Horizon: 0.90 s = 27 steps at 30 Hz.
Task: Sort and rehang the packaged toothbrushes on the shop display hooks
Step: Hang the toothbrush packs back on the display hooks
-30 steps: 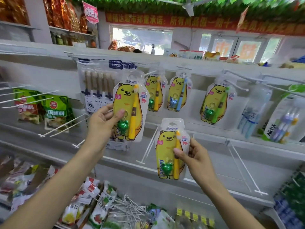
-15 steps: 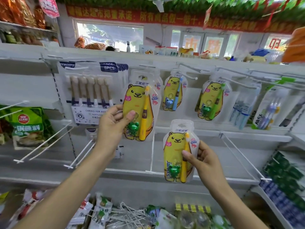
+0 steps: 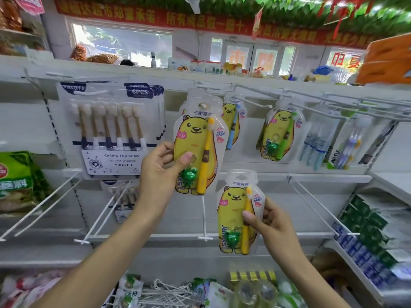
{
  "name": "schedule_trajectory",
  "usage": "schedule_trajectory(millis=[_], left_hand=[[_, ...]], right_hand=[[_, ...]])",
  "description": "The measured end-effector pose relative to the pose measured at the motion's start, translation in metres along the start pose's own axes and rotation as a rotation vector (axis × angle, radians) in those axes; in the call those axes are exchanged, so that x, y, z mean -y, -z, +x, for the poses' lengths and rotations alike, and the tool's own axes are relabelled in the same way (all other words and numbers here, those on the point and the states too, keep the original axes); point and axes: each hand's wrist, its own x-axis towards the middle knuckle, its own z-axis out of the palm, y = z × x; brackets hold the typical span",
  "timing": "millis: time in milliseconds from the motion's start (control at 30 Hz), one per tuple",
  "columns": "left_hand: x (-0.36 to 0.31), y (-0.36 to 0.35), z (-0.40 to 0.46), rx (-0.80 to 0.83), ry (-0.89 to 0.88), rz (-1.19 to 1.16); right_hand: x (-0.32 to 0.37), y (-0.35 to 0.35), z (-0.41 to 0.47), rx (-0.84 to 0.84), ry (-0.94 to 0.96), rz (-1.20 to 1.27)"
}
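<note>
right hand [image 3: 270, 221] pinches lower bear pack [image 3: 239, 213], upright, low, free of any hook | left hand [image 3: 159, 167] grips upper bear pack [image 3: 196, 150] upright at top hook [image 3: 203, 105], nearer hand for hanging | hole-on-hook seating: cannot tell

Green snack bags [image 3: 15, 181] hang at my far left. A red banner [image 3: 178, 18] runs above the window [image 3: 122, 44], and loose white hooks [image 3: 169, 294] lie below.

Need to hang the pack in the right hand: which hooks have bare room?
Bare lower hooks: one behind the right hand's pack, another rightward, a pair left. The top rail is crowded with packs.
</note>
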Motion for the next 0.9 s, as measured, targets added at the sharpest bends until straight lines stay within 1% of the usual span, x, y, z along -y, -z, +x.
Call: schedule_trajectory(millis=[133, 300, 500, 567, 667, 800, 900], left_hand=[[0.014, -0.004, 0.025, -0.018, 0.101, -0.020], [0.034, -0.014, 0.070, -0.034, 0.173, 0.008], [0.063, -0.036, 0.107, -0.041, 0.281, -0.053], [0.070, -0.043, 0.111, -0.045, 0.274, -0.060], [0.076, -0.046, 0.117, -0.095, 0.217, -0.045], [0.080, -0.042, 0.126, -0.146, 0.156, 0.013], [0.083, -0.042, 0.126, -0.166, 0.165, 0.051]], right_hand=[[-0.003, 0.002, 0.000, -0.003, -0.013, 0.015], [-0.003, 0.009, 0.000, -0.003, -0.016, 0.017], [-0.006, 0.021, -0.002, -0.034, -0.016, -0.025], [-0.008, 0.026, -0.003, -0.048, -0.027, -0.044], [-0.009, 0.034, -0.006, -0.059, -0.036, -0.047], [-0.010, 0.040, -0.007, -0.078, -0.040, -0.057], [-0.008, 0.042, -0.007, -0.072, -0.040, -0.054]])
